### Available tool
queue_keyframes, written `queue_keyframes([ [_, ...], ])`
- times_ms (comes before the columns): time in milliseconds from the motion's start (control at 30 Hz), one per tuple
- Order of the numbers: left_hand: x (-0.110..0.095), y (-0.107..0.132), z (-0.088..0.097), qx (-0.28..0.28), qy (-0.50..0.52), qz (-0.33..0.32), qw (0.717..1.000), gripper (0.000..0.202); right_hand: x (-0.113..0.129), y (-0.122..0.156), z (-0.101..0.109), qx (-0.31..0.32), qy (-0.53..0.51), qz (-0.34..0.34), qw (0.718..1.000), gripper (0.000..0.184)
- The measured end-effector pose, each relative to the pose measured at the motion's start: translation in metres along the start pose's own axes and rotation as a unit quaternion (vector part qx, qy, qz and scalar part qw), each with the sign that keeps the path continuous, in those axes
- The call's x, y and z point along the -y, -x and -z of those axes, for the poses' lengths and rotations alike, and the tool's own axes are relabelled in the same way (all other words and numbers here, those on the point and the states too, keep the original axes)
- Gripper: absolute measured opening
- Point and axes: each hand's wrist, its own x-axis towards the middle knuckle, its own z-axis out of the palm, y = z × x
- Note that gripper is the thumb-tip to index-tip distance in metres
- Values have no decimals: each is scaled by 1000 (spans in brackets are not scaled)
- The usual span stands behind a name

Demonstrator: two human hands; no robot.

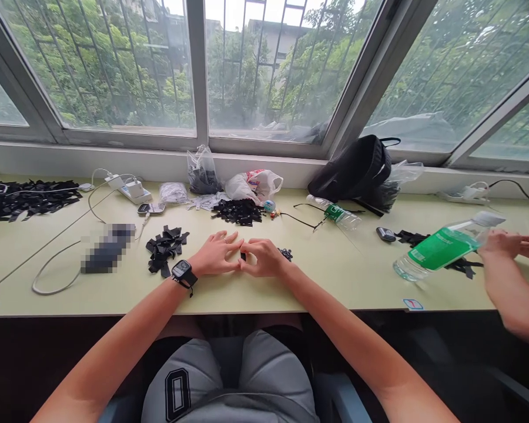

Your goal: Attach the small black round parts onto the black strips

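Note:
My left hand (pixel 216 255), with a black watch (pixel 183 272) on its wrist, meets my right hand (pixel 263 257) low over the table near its front edge. Between their thumbs and index fingertips is a small black piece (pixel 243 257), mostly covered by the fingers. Both hands appear to pinch it. Just right of my right hand lies a little heap of small dark parts (pixel 286 254), partly hidden by it. Left of my left hand is a pile of short black strips (pixel 165 248). Beyond the hands sits a larger heap of black pieces (pixel 238 211).
Along the window sill stand a bag of dark parts (pixel 203 173), a white plastic bag (pixel 253 185) and a black backpack (pixel 352 170). A bottle (pixel 335 212) lies on its side. At right a large green-labelled bottle (pixel 441 249) tilts beside another person's hands (pixel 506 244). Cables (pixel 39 270) cross the left.

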Motion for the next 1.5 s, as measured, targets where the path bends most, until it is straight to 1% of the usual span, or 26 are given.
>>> queue_keyframes([
  [133, -1, 0, 1, 1, -1, -1, 1000, 62, 3, -1, -1, 6, 17, -12, 1000, 13],
  [333, 0, 0, 2, 7, 0, -3, 1000, 63, 9, -2, 1, 11, 24, -11, 1000, 10],
  [567, 3, 1, -2, -12, -3, -13, 1000, 59, 9, -3, -4, 17, 45, -29, 998, 8],
  [667, 3, -1, -2, -45, 13, -15, 999, 61, 6, -3, -6, 19, 38, -42, 998, 4],
  [767, 3, -5, -2, -113, 55, -31, 992, 66, 1, -3, -7, 15, 14, -62, 998, 8],
  [833, 3, -8, -1, -151, 87, -41, 984, 57, -4, -3, -6, 11, -29, -64, 997, 10],
  [900, 3, -10, -2, -163, 118, -45, 978, 40, -8, -3, -6, 8, -89, -64, 994, 15],
  [967, 4, -11, -3, -159, 149, -44, 975, 31, -13, -3, -6, 8, -147, -66, 987, 23],
  [1033, 5, -12, -4, -159, 181, -32, 970, 33, -16, -3, -7, 10, -193, -71, 978, 28],
  [1133, 6, -13, -6, -160, 228, -12, 960, 39, -19, -4, -8, 6, -250, -89, 964, 27],
  [1233, 7, -15, -6, -170, 255, 10, 952, 39, -19, -6, -8, -30, -289, -117, 950, 24],
  [1300, 5, -16, -5, -203, 248, 29, 947, 36, -20, -7, -7, -55, -309, -144, 938, 24],
  [1400, 1, -15, 1, -279, 219, 50, 934, 29, -24, -8, -5, -76, -344, -196, 915, 30],
  [1467, -2, -14, 4, -298, 204, 38, 932, 26, -27, -8, -3, -84, -375, -220, 897, 34],
  [1500, -4, -13, 6, -292, 199, 24, 935, 25, -28, -7, -3, -86, -392, -228, 887, 37],
])
